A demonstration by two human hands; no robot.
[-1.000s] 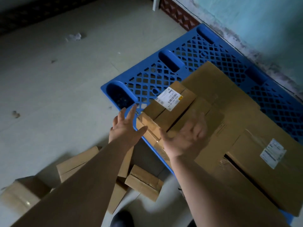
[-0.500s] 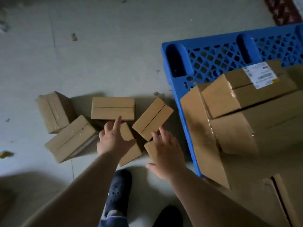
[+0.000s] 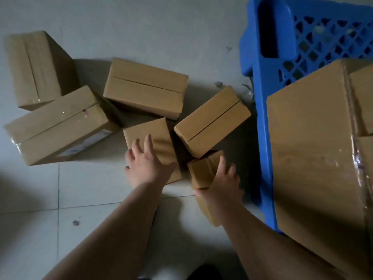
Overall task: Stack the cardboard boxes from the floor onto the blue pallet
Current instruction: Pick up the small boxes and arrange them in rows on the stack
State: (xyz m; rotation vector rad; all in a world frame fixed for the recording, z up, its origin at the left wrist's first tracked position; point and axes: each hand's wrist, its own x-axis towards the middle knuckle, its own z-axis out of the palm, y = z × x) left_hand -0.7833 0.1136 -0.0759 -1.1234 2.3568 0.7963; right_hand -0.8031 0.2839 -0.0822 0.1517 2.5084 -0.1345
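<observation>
— Seen from above, looking down at both arms. Farthest left of the left hand (image 3: 148, 165): an upright box (image 3: 37, 67), long axis running away from the viewer, tape seam along it. Just below it, a taped box (image 3: 58, 126), long axis slanting up to the right, a pale label on its near side.

— And closer to the hands?

— Beyond the left hand, a seamed box (image 3: 145, 87), long axis across the view, tilted slightly down to the right. Under the left hand, a plain box (image 3: 150, 136), long axis pointing away; fingers spread and straight, laid flat on its top, gripping nothing.

— The right hand?

— Right hand (image 3: 224, 181) curled round a small box (image 3: 203, 170), thumb at the near edge, fingers over the far right side. Just beyond, touching that small box, a slit-top box (image 3: 212, 120), long axis slanting up to the right. All on the pale tiled floor (image 3: 96, 188).

— And the pallet?

— Right of the right hand: blue pallet (image 3: 264, 138), latticed top, edge running away from the viewer. On it, a large flat carton (image 3: 314, 154), with further cardboard at the frame's right edge, cut off.
</observation>
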